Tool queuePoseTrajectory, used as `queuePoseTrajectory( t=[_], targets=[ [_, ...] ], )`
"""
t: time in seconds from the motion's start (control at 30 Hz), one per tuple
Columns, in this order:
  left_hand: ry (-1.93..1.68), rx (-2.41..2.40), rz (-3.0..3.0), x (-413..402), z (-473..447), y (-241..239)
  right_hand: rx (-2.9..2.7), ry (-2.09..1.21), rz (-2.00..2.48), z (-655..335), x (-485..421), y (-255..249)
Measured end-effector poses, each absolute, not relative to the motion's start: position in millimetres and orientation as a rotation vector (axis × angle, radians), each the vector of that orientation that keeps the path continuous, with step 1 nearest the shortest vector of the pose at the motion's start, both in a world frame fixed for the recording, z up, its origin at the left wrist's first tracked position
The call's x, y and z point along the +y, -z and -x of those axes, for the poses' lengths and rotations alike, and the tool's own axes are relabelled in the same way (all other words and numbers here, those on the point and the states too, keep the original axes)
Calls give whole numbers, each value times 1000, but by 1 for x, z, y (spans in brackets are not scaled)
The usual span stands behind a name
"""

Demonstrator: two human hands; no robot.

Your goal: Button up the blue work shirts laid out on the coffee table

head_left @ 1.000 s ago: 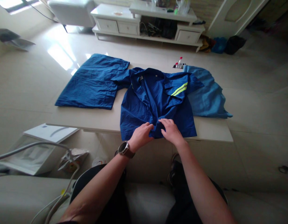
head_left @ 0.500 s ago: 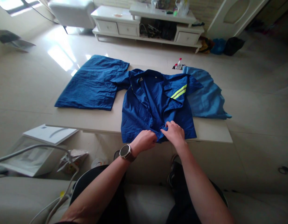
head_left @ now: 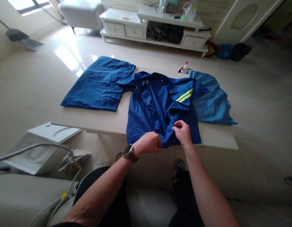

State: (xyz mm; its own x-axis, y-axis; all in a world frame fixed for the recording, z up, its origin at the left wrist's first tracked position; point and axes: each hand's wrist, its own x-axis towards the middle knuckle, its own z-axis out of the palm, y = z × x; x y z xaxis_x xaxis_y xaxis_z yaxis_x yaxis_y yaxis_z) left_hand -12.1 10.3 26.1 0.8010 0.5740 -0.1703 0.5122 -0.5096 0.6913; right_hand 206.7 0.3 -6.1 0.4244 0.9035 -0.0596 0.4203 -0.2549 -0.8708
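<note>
A dark blue short-sleeved work shirt lies unbuttoned across the table, its collar at the far side. One yellow-and-grey reflective strip crosses its right chest. My left hand, below a wristwatch, is closed at the near hem; its fingertips are hidden, but the hem bunches there. My right hand pinches the shirt's right front edge, thumb against forefinger. Left of the shirt is a flat dark blue garment, partly under its sleeve. On the right, a lighter blue cloth hangs past the table's end.
The white table stands close before my knees. A clear-sided white box and a grey hose are at the lower left. Red-capped bottles show behind the table. A white TV cabinet stands along the far wall.
My right hand has moved slightly up and right along the shirt's front edge, lifting it a little. The left hand stays at the hem. The whole view has shifted slightly.
</note>
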Motion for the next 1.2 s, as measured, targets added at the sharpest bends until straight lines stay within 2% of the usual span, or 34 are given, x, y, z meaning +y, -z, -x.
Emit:
queuePoseTrajectory(
  t=[0.13, 0.23, 0.5, 0.7, 0.9, 1.2],
  targets=[
    [42, 789, -1947, 21, 22, -18, -1136, -952, 1725, -195, -1, 13],
    [42, 772, -1847, 29, 27, -12, -1137, -964, 1737, -188, -2, 16],
    [-300, 1097, -2207, 35, 27, -8, -1145, -1076, 1695, -190, -1, 13],
    [-82, 1209, -2171, 33, 29, -5, -1234, -1139, 1673, -187, -7, 9],
    [44, 1341, -2234, 30, 23, 0, -1344, -937, 1682, -175, -11, 3],
    [105, 1423, -2243, 27, 5, 7, -1364, -1061, 1619, -173, -12, 2]
  ],
)
